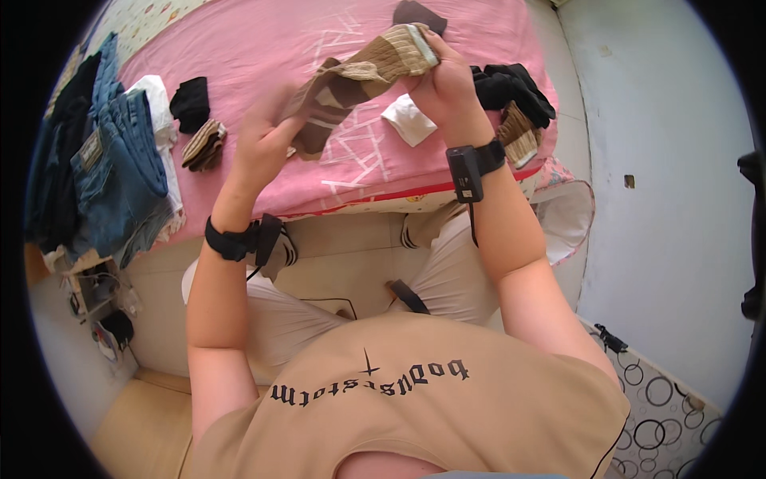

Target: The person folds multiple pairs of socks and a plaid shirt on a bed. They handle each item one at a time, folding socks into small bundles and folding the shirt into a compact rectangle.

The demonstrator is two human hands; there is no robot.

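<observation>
Right hand [443, 84] clenched on the pale-edged cuff end of the tan-and-brown socks [383, 60]; left hand [267, 144], motion-blurred, grasping their lower part. Count of layers between the hands uncertain, probably a pair. Socks held stretched out above the pink bedspread [263, 48], lengthwise and slack in the middle, so judged unfinished: not yet a compact bundle.

Just beyond the right hand, a dark brown sock-like piece [419, 16] lies on the bed, partly hidden; likely still to be dealt with. Nearer, below the right hand, a small white piece [408, 120]; folded or not, cannot tell.

Farther out, right: black bundle [515, 88] with a brown-and-tan bundle [519, 136] beside it. Left: black folded piece [190, 104] and a striped tan bundle [204, 145]; both look done. Left edge: jeans [128, 172] heaped beside white cloth [155, 104]; their status is unclear.
</observation>
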